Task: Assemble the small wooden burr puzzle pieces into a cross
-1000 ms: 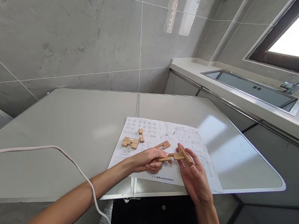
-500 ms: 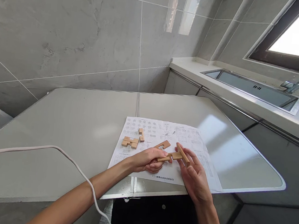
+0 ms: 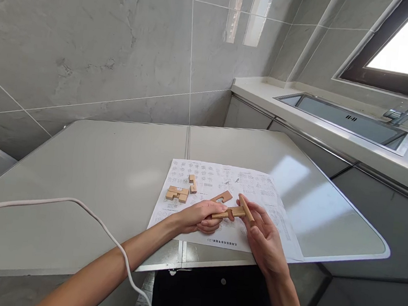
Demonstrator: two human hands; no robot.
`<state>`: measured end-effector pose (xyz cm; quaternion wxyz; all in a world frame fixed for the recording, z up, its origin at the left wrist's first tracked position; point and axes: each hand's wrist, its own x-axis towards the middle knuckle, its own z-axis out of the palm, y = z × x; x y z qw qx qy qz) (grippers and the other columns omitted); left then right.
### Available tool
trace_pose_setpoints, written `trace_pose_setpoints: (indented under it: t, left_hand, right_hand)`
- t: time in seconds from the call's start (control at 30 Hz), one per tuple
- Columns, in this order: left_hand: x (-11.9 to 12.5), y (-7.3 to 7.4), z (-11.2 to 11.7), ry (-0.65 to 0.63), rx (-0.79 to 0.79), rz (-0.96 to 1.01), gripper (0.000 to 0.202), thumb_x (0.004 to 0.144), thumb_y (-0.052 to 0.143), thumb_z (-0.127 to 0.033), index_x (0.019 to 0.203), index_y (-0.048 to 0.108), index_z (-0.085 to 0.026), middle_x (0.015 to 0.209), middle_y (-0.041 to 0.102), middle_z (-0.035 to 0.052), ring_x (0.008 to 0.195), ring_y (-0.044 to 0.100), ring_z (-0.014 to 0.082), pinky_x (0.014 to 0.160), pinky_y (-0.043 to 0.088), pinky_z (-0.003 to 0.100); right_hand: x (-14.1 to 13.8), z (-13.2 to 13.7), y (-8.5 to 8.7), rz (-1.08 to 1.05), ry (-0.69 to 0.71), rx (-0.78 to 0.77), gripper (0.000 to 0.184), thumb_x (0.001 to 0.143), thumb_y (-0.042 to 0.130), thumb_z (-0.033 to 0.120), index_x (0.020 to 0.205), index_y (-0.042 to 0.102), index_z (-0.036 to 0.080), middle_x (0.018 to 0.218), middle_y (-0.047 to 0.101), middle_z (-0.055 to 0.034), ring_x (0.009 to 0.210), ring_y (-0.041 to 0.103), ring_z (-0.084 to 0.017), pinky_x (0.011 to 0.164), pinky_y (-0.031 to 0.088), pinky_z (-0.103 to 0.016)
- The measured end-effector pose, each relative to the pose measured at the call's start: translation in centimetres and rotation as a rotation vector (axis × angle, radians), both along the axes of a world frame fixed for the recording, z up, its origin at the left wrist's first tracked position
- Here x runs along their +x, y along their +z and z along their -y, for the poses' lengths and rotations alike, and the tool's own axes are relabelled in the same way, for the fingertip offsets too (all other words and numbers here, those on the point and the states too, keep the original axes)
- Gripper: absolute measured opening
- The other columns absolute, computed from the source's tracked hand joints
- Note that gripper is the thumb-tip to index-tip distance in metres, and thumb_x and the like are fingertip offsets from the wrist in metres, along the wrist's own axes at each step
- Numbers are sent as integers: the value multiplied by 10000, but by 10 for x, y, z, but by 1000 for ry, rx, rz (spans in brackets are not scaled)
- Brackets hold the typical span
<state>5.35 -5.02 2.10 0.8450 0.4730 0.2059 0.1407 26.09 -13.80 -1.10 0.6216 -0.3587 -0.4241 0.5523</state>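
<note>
Left hand (image 3: pixel 198 217) pinches 1 wooden bar (image 3: pixel 224 214), right hand (image 3: pixel 263 231) pinches the crossing bar (image 3: pixel 246 209), steadying their notched joint above the instruction sheet (image 3: pixel 258 189).

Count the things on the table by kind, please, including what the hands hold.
Wooden puzzle pieces: 5, namely two joined in the hands, one notched, one small, one blocky
Printed instruction sheet: 1
White cable: 1
Total: 7

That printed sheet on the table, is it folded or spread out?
Spread out: the printed sheet lies flat on the table, no folds showing.
</note>
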Motion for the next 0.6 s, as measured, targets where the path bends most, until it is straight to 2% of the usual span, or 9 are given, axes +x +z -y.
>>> trace_pose_setpoints:
  t: [0.17, 0.4, 0.6]
  left_hand:
    - [0, 3, 1, 15, 24, -21, 328, 1042, 481, -414, 989, 636, -129, 419, 307, -123, 360, 165, 65, 397, 176, 206]
    - [1, 2, 2, 16, 49, 3, 347, 1045, 505, -424, 795, 509, -184, 421, 309, -118, 364, 187, 63, 401, 161, 219]
    - [1, 1, 2, 26, 60, 10, 328, 1037, 527, -431, 823, 509, -185, 446, 328, -118, 381, 204, 66, 407, 161, 218]
  right_hand:
    - [-3, 1, 6, 18, -2, -10, 516, 872, 821, 471, 1331, 649, 309, 1600, 514, -87, 1537, 377, -356, 1288, 228, -611]
    - [-4, 3, 8, 19, 6, 2, 535, 862, 839, 430, 1344, 637, 316, 1587, 532, -83, 1525, 400, -349, 1270, 295, -598]
    - [-5, 3, 8, 35, -10, 19, 525, 857, 852, 392, 1335, 644, 326, 1606, 507, -79, 1531, 389, -349, 1261, 319, -591]
